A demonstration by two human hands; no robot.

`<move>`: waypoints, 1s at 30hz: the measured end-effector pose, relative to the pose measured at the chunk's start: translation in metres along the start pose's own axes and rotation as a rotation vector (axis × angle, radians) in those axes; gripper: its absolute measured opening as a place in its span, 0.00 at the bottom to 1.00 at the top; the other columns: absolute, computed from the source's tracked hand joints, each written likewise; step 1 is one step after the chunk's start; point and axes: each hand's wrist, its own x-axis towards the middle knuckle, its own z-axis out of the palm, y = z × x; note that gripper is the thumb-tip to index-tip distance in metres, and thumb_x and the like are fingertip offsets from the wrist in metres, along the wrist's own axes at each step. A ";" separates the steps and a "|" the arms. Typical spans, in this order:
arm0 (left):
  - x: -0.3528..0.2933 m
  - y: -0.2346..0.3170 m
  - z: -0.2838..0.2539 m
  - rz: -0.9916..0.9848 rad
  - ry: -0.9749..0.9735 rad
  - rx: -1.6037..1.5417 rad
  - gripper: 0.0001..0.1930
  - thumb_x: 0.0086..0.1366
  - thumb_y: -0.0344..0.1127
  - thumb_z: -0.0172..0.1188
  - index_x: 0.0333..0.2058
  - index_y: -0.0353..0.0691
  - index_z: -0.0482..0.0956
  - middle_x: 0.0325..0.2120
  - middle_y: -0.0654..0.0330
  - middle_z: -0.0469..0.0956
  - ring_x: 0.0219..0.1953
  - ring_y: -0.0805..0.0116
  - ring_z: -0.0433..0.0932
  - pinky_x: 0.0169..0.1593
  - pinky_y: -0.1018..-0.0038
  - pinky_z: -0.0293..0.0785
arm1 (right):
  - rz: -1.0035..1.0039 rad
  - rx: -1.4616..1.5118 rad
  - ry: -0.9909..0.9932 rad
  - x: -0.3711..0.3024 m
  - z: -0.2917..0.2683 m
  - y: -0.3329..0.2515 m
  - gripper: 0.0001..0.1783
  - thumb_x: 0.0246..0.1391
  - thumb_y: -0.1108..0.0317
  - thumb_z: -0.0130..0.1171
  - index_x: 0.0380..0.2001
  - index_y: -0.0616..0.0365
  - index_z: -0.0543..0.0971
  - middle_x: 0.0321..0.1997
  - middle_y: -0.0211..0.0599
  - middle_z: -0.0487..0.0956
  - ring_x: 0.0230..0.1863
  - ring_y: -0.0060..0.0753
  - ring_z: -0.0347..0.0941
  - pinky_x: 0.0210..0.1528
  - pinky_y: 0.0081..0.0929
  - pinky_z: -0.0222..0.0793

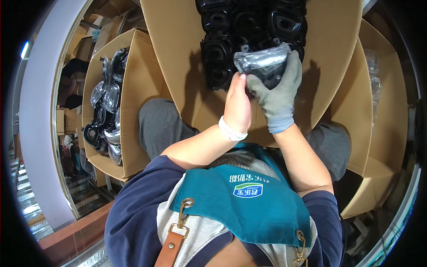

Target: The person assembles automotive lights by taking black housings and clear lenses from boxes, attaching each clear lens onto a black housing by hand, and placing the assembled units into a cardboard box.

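Observation:
A clear, shiny plastic lens part with a dark underside (262, 60) is held up in front of me between both hands. My right hand (281, 91), in a grey glove, grips its right side, thumb toward the lower left and fingers up along the edge. My bare left hand (239, 103), with a white band at the wrist, presses its fingertips to the lower left corner; its fingers lie together and are partly hidden. Right behind the part, black plastic housings (218, 20) sit in rows inside a large cardboard box (333, 31).
To the left, an open cardboard box (141, 66) holds several clear lenses and black housings (111, 98). Another cardboard box (387, 120) stands at the right, with clear parts (372, 66) inside. My knees flank the middle box. Metal rollers (86, 196) show at the lower left.

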 end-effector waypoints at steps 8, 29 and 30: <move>0.037 -0.004 -0.007 -0.418 0.172 -0.675 0.33 0.70 0.58 0.26 0.61 0.40 0.60 0.60 0.52 0.64 0.61 0.54 0.63 0.66 0.58 0.54 | -0.044 0.235 -0.092 -0.001 0.009 0.001 0.32 0.51 0.56 0.57 0.56 0.65 0.68 0.57 0.65 0.66 0.59 0.60 0.63 0.61 0.42 0.59; 0.053 -0.005 -0.025 -0.311 0.156 -0.619 0.28 0.70 0.58 0.34 0.58 0.45 0.65 0.58 0.59 0.66 0.58 0.60 0.66 0.61 0.59 0.59 | 0.469 0.912 -0.372 -0.015 -0.006 -0.006 0.16 0.66 0.57 0.49 0.38 0.59 0.77 0.35 0.18 0.74 0.35 0.09 0.64 0.38 0.13 0.62; 0.052 -0.004 -0.024 -0.283 0.148 -0.625 0.28 0.70 0.58 0.34 0.58 0.46 0.65 0.58 0.59 0.65 0.58 0.60 0.65 0.61 0.58 0.59 | 0.470 0.910 -0.356 -0.016 -0.007 -0.007 0.16 0.66 0.57 0.49 0.38 0.59 0.77 0.35 0.18 0.74 0.35 0.09 0.64 0.38 0.13 0.62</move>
